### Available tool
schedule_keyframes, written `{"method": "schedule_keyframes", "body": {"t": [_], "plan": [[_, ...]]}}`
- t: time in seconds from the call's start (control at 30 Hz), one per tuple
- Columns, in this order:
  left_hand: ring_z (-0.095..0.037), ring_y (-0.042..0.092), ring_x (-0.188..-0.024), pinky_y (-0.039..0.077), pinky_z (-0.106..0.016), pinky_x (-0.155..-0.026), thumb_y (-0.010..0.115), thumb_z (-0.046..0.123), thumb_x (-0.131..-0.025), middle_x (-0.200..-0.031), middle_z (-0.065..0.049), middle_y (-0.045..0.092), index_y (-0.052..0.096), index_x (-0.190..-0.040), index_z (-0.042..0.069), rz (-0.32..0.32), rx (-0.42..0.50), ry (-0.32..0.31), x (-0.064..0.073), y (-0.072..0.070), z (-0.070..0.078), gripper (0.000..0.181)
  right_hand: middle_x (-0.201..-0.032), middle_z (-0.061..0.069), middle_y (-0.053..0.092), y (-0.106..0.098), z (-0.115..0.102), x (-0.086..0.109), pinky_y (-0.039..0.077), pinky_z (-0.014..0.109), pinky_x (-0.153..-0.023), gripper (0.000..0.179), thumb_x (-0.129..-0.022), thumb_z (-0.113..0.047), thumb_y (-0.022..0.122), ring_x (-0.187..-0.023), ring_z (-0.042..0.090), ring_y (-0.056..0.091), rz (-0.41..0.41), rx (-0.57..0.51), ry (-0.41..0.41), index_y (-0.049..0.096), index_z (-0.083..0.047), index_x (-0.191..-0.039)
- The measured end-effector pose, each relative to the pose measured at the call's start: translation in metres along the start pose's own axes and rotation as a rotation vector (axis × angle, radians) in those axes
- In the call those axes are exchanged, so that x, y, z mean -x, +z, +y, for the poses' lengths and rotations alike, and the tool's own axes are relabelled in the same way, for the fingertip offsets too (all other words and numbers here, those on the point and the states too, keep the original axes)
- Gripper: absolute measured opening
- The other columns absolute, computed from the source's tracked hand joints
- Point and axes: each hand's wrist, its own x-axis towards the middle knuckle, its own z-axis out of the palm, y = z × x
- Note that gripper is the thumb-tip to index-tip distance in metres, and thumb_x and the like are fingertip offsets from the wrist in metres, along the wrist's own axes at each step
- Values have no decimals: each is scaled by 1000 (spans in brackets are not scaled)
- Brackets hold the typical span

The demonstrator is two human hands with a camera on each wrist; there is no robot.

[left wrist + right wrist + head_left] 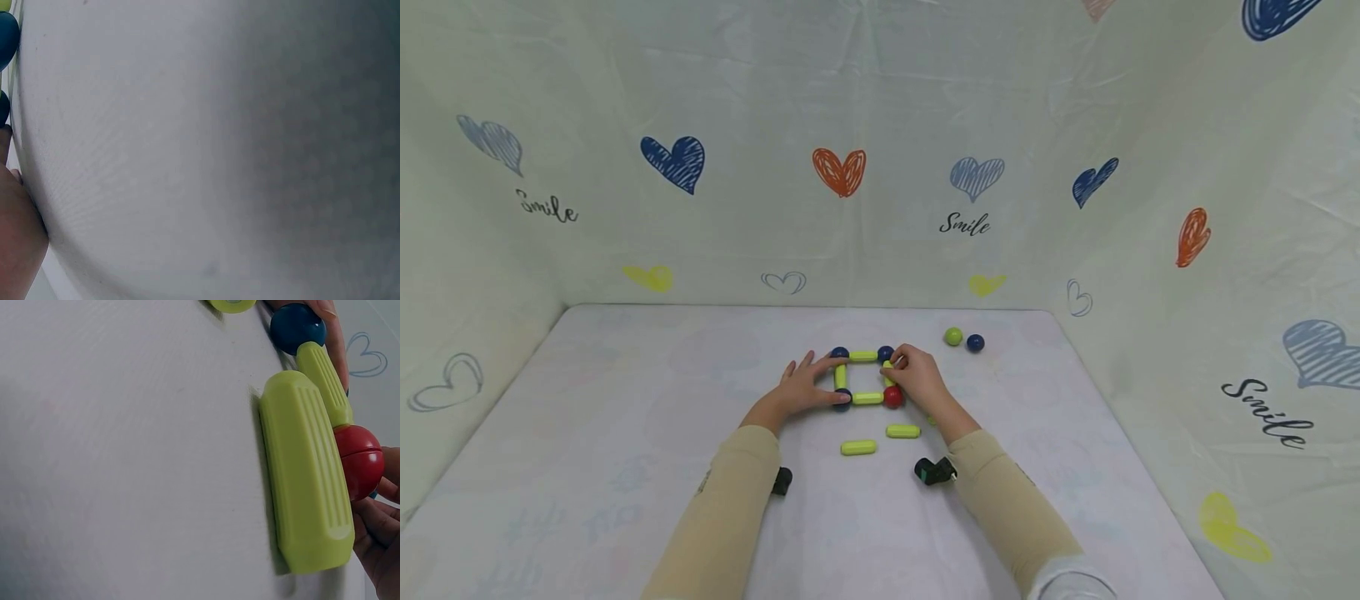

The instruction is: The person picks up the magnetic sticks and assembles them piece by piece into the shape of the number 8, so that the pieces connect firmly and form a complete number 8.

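Observation:
A square of yellow-green building rods, such as the top rod (pixel 863 357), with balls at its corners lies on the table. Three corner balls are dark blue; the near right ball is red (pixel 892 397). My left hand (pixel 801 385) grips the square's left side, thumb at the near blue ball (pixel 842 400) and a finger along the far one. At the right side, the fingers of my right hand (pixel 922 379) pinch the right rod (pixel 889 377), partly hidden by them. The right wrist view shows the red ball (pixel 359 464) joined to a rod (pixel 324 381) and blue ball (pixel 297 329).
Two loose rods, one left (pixel 858 447) and one right (pixel 903 431), lie nearer than the square; another is mostly hidden by the right wrist. A green ball (pixel 953 336) and blue ball (pixel 975 342) sit at the back right. Black wrist devices (pixel 934 471) hang under the sleeves.

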Motion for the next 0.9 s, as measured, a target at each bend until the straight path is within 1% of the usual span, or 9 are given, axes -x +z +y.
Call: {"method": "schedule_keyframes", "body": {"t": [0.2,0.37,0.53,0.7,0.9], "plan": [[-39,-1,-146,-6,-56,-115,74,47,-84,-158,-15,25,43,-147,26,0,-5,-2,0,0,0,74,-82,2,62,0,1,0,48,26,-59,21,-87,-21,75,-71,16,56,4,-10,-4,62,-8,-99],[-39,-1,-146,-6,-56,-115,74,46,-84,-158,-15,25,43,-147,26,0,-6,-4,-1,0,1,73,-83,2,60,-4,0,3,47,28,-61,17,-89,-21,73,-73,17,54,16,-17,-9,64,-9,-96],[-38,-1,-147,-7,-56,-115,74,46,-84,-158,-15,25,43,-147,26,-2,1,-7,-1,0,0,73,-85,2,59,-9,-1,10,47,30,-63,16,-89,-22,73,-76,18,53,34,-19,-57,65,-10,-96],[-38,-1,-146,-7,-56,-115,74,45,-84,-158,-15,25,43,-147,25,-6,18,-3,-1,0,-1,73,-87,1,60,-13,-2,19,47,30,-65,18,-89,-21,73,-79,18,53,25,-36,-89,66,-9,-99],[-39,2,-146,-6,-55,-115,75,41,-85,-156,-17,28,46,-145,21,25,45,14,-2,1,-5,70,-86,0,60,-10,-7,33,47,30,-64,19,-88,-20,74,-79,17,54,1,-70,-130,66,-7,-100]]}}
